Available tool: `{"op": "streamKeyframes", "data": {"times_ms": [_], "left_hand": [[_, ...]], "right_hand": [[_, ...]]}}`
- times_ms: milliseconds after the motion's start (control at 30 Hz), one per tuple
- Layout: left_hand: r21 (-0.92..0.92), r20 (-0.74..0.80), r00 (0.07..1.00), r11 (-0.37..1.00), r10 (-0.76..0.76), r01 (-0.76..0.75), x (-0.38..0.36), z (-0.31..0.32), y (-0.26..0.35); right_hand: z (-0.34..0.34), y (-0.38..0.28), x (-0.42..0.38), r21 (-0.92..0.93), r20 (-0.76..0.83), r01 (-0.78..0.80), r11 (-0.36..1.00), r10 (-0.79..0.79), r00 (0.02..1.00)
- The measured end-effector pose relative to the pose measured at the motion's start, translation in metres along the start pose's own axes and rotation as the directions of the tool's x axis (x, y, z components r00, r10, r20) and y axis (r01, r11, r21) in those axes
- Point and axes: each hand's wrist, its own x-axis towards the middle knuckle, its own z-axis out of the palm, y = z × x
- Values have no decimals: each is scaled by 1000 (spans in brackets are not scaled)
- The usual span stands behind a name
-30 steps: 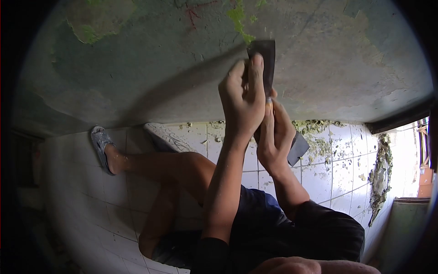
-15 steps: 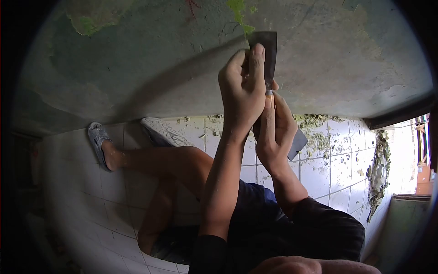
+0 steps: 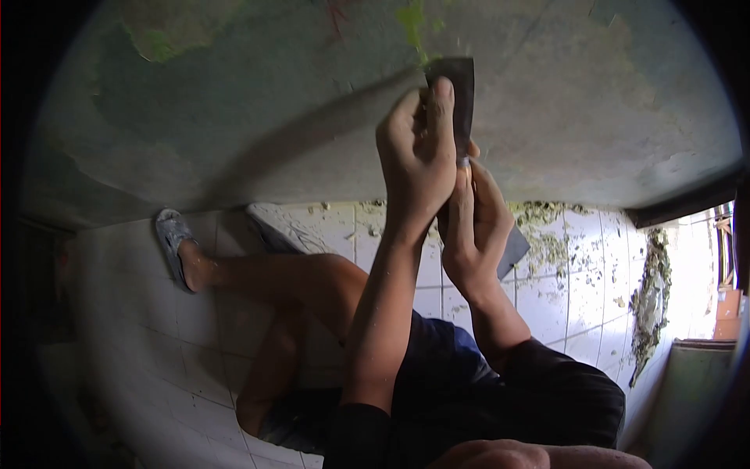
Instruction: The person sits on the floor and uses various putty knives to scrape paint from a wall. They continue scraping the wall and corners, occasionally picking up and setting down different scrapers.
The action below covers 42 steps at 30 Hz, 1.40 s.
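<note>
A putty knife with a wide dark blade is held up at the grey-green wall, its blade edge close to or on the surface by a streak of bright green. My left hand is closed around the blade, thumb laid flat along its face. Lower down, my right hand grips the handle, of which a small orange-brown part shows near the metal collar. A flat dark-grey piece sticks out beside my right hand; whether it is held or lies behind cannot be told.
The wall has peeled patches and green spots. Flakes are scattered over the white tiled floor, with a heap of debris farther right. My slippered foot rests by the wall base at left, near another shoe.
The view has shifted slightly, so the wall and floor sit a little lower. Both hands keep their hold on the putty knife, with barely any movement against the wall.
</note>
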Motion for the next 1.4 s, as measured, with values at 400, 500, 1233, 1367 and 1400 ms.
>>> {"op": "streamKeyframes", "data": {"times_ms": [400,500,1233,1367,1400], "left_hand": [[-11,2,1000,1000,19,-19,-1,-3,-1],[-15,11,999,999,47,-47,3,-5,-7],[-62,-15,998,996,64,-64,21,-2,34],[-65,12,999,997,33,-32,20,-3,31],[-77,4,1000,997,19,-19,21,-2,32]], "right_hand": [[4,-5,-1,-106,-11,97,990,-99,995],[3,4,3,-38,5,41,998,-41,999],[16,-30,15,-73,-23,130,989,-132,991],[24,-35,18,16,-46,149,989,-148,988],[23,-33,15,36,-55,127,991,-125,991]]}}
